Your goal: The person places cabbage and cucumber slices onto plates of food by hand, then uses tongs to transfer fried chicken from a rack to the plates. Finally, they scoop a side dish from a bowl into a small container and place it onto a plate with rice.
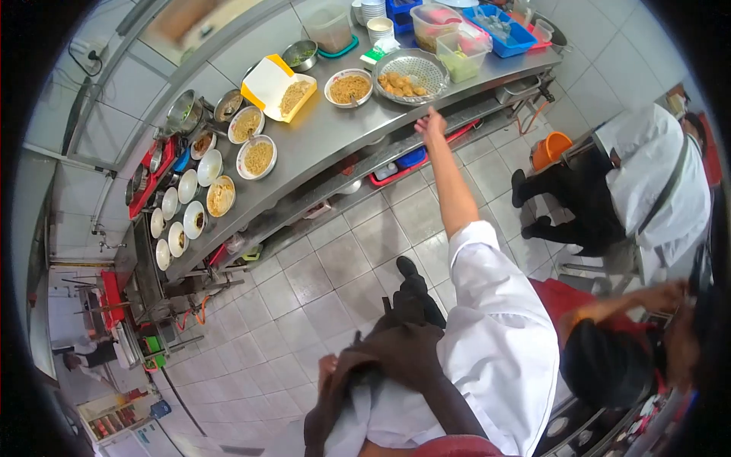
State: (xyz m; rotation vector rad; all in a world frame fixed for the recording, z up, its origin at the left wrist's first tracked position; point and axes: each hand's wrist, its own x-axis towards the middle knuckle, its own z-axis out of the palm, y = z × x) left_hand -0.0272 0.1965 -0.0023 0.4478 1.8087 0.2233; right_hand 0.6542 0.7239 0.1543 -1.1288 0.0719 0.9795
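My right hand (432, 123) reaches out at the end of a white sleeve, just below the near rim of a perforated metal colander (423, 70). Golden fried pieces (401, 84) lie in the colander. The fingers look loosely bent and apart, with nothing visible in them; whether they touch the counter edge I cannot tell. Left of the colander stands a bowl of noodles (349, 88) with a utensil in it. My left hand (327, 369) shows only in part, low beside the dark apron; its fingers are mostly hidden.
The steel counter (320, 129) holds a yellow takeaway box (293, 95), noodle bowls (260, 158), several white bowls (210, 167), plastic tubs (461, 59) and a blue basket (502, 32). Two people are at the right, near an orange bucket (551, 150). A shelf runs below the counter.
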